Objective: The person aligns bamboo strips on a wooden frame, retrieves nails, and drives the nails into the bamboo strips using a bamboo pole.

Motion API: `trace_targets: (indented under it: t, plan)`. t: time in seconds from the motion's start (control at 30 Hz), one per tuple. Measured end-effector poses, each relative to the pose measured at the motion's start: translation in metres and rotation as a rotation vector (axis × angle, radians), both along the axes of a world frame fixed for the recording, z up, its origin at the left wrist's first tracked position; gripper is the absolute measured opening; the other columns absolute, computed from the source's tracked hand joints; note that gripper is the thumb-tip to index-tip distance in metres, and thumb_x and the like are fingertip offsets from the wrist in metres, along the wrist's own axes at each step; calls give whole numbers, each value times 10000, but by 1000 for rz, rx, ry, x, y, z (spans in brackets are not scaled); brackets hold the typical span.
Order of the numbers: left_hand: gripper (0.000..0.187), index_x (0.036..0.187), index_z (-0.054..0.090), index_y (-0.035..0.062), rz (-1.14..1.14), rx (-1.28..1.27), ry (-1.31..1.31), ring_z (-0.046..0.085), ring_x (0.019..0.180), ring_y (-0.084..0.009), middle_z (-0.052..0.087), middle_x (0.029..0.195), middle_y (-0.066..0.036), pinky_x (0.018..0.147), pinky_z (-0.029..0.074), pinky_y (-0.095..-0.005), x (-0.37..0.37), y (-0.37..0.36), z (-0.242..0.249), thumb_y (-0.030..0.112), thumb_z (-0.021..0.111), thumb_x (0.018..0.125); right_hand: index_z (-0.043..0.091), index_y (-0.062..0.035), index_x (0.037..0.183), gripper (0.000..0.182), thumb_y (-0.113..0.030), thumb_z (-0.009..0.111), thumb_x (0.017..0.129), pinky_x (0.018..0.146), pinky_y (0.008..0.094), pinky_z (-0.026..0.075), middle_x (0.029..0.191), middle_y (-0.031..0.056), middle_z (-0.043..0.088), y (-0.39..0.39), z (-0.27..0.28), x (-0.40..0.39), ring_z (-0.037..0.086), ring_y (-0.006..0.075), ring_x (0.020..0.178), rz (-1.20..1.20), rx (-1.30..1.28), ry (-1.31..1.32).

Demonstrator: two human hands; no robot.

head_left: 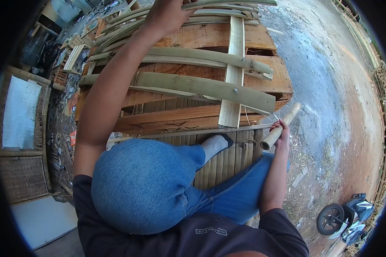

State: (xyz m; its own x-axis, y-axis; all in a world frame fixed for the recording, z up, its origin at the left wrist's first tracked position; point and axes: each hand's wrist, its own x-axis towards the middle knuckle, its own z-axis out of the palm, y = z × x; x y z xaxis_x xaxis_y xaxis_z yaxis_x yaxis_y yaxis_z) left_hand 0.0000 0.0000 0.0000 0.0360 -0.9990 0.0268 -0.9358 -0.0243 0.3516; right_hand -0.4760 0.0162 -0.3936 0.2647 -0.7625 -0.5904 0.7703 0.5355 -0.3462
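My left hand point(169, 17) reaches to the far side, partly cut off by the top edge. Its visible fingers close around a split bamboo strip point(231, 3). On the right, my right hand point(283, 133) grips a short round bamboo tube point(291, 115), its hollow end tilted toward me. A thin, light sliver or nail shows by the fingertips, too small to name surely. Between the hands, curved bamboo strips point(193, 85) lie across wooden boards point(176, 116). A flat bamboo crosspiece point(235, 55) crosses them, and a nail head point(235, 90) shows on the nearest strip.
My bent knee point(137, 184) and foot point(216, 145) are close to the boards, above a slatted bamboo platform point(212, 171). A motorcycle point(347, 218) stands on the ground at lower right. Stacked wooden pieces point(75, 55) are at far left.
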Motion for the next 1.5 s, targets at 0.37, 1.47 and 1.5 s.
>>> trace_targets:
  t: [0.37, 1.47, 1.5]
  plan:
    - [236, 981, 695, 77, -128, -520, -189, 701, 871, -350, 717, 877, -156, 782, 562, -453, -1, -2, -70, 180, 742, 774, 520, -81, 890, 120, -107, 627, 939, 606, 269, 527, 748, -17, 544, -3, -1, -2, 560, 83, 630, 28, -4, -3]
    - [152, 921, 680, 54, -262, -545, -497, 711, 876, -352, 701, 896, -169, 739, 600, -443, -9, -1, -65, -29, 601, 821, 513, -70, 867, 159, -139, 638, 938, 562, 279, 519, 722, 1, 529, 6, 14, 11, 552, 99, 609, -9, -12, 162]
    - [149, 921, 678, 51, -255, -545, -486, 710, 876, -353, 700, 903, -169, 738, 599, -446, -9, 0, -65, -29, 597, 823, 520, -74, 882, 161, -165, 636, 946, 563, 274, 518, 731, 3, 538, 8, 17, 14, 557, 98, 614, 15, -39, 227]
